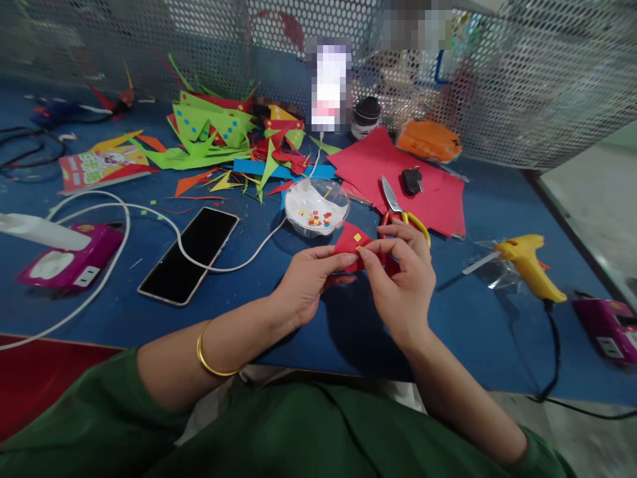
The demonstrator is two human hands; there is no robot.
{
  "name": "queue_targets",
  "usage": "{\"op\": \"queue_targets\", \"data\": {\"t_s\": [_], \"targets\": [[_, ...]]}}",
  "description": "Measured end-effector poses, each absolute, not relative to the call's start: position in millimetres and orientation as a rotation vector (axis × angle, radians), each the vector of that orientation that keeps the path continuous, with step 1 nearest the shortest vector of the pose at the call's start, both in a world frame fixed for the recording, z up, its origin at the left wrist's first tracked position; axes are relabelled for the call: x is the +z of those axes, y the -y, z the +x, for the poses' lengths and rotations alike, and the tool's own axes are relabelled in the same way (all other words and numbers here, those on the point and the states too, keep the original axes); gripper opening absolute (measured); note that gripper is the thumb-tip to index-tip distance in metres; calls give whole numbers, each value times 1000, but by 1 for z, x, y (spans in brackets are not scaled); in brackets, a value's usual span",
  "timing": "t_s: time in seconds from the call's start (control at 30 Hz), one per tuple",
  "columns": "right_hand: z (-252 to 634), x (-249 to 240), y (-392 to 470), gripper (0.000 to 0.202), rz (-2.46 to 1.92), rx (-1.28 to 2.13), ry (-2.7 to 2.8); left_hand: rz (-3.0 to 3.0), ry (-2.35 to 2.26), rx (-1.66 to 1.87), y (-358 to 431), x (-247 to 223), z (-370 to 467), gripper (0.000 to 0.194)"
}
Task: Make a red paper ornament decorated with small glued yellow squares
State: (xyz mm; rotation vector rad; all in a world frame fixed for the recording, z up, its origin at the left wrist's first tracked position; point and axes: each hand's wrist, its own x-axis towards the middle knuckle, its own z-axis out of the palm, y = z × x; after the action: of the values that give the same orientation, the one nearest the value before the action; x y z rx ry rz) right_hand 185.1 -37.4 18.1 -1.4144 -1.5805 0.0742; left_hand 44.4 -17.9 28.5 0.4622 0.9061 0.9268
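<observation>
Between the thumb and fingers of my left hand (303, 282) is a folded red paper piece (348, 239), held just above the table. One small yellow square (357, 237) lies flat on its face. My right hand (405, 279) is closed in a pinch at the paper, its thumb tip on a second small yellow paper square; whether that one is stuck down I cannot tell. Right behind the paper is a clear plastic bowl (293, 222) lined with white, holding several tiny coloured squares. Scissors (393, 196) with red and yellow handles lie beyond my right fingers, partly hidden.
A dark phone (192, 255) and white cable (239, 267) lie left. Purple device (102, 247) sits beyond them. Red paper sheets (448, 206), black keys (412, 180), and yellow glue gun (530, 262) are right. Green paper pieces (213, 126) and a lit phone (331, 86) stand behind.
</observation>
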Motion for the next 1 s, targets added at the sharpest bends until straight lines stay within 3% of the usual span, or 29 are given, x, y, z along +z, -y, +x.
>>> {"op": "queue_targets", "data": {"t_s": [0.73, 0.87, 1.0], "targets": [[182, 19, 37, 10, -1417, 86, 1555, 504, -903, 923, 19, 26, 44, 15], [187, 21, 41, 2, -1361, 33, 1549, 488, -904, 927, 19, 28, 44, 16], [195, 23, 49, 19, -1343, -196, 1686, 495, -899, 939, 18, 28, 44, 17]]}}
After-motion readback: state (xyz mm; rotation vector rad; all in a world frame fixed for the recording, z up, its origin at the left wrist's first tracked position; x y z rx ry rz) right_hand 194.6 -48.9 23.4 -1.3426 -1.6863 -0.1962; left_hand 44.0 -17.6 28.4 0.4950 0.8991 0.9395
